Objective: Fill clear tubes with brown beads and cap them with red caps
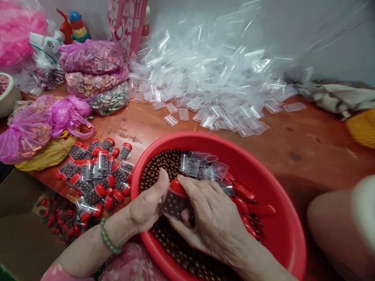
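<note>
Over the red basin (293,234), both hands are on a small clear container (172,205) with a red cap, filled with dark brown beads. My right hand (209,212) grips it from the right, thumb below and fingers at the cap. At its left edge is my left hand (149,203), thumb raised and fingers partly hidden behind the container; a green bead bracelet (108,236) circles that wrist. Loose brown balls (161,162) fill the basin's left side. Empty clear sleeves (202,164) lie on them beyond my hands, with red scoop-like pieces (243,191) to the right.
Left of the basin, filled red-capped containers (96,171) lie heaped on the wooden table (310,144), more in a box (17,218) below. A large pile of clear sleeves (211,86) is behind. Pink bags (93,58) stand at back left. A person's knee (331,218) is at right.
</note>
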